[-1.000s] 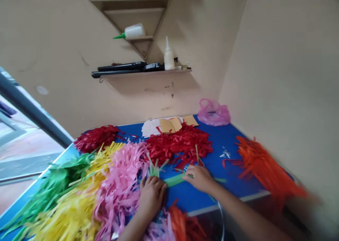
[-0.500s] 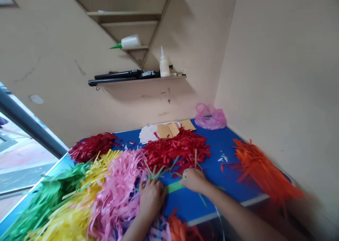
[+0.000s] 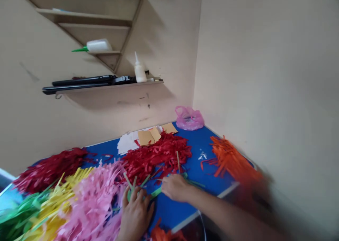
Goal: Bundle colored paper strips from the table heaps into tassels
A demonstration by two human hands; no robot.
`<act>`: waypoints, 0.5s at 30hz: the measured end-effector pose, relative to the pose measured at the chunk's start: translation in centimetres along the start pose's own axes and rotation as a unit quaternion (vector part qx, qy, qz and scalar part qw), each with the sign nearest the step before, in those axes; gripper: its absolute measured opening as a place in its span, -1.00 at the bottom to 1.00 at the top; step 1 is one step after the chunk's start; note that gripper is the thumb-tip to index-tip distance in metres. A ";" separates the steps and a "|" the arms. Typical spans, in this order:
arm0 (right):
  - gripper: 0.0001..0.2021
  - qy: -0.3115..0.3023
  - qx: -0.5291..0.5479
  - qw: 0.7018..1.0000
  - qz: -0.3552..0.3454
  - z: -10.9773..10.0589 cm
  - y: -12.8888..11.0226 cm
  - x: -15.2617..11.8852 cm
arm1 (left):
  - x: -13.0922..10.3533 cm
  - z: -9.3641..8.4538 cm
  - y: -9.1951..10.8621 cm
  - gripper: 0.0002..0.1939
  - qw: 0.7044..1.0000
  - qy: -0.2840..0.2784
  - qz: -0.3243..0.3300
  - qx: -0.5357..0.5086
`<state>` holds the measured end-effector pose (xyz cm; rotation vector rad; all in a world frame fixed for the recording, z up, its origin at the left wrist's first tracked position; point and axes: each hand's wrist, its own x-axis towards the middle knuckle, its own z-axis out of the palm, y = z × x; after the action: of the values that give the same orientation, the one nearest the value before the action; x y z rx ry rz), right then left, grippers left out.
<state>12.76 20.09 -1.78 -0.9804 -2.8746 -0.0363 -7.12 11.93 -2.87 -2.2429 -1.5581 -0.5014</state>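
The green strip (image 3: 156, 192) wants gentle handling, I'd say: the left hand (image 3: 136, 209) should pin its left part flat to the table (image 3: 168, 209) while the right hand (image 3: 173, 187) draws it only just taut, since a yank would probably crease or tear it. Loose ends are best kept clear of the red pile (image 3: 159, 152) and the pink pile (image 3: 87, 202), or they may snag. The strip runs between the two hands, at the table's near side. The left fingers lie spread over it, beside the pink pile; the right fingers curl in and seem to pinch it, though their tips are hidden from me
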 end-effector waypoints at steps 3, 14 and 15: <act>-0.81 0.015 0.000 1.000 0.015 -0.8 -0.8 -0.2 | 0.0 0.3 -0.1 -0.85 0.999 0.005 0.031 -0.003; -0.78 0.012 0.080 0.997 0.020 1.8 1.0 -2.7 | -2.0 -0.1 -0.5 -0.83 0.994 -0.049 -0.013 -0.095; -0.78 0.010 0.091 0.995 0.030 1.7 1.3 -2.9 | -2.2 0.1 -0.8 -0.82 0.991 -0.058 -0.035 -0.114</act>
<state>15.69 19.50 -3.74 -1.0228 -2.7696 0.2159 -8.56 10.39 -3.96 -2.4322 -1.7187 -0.6060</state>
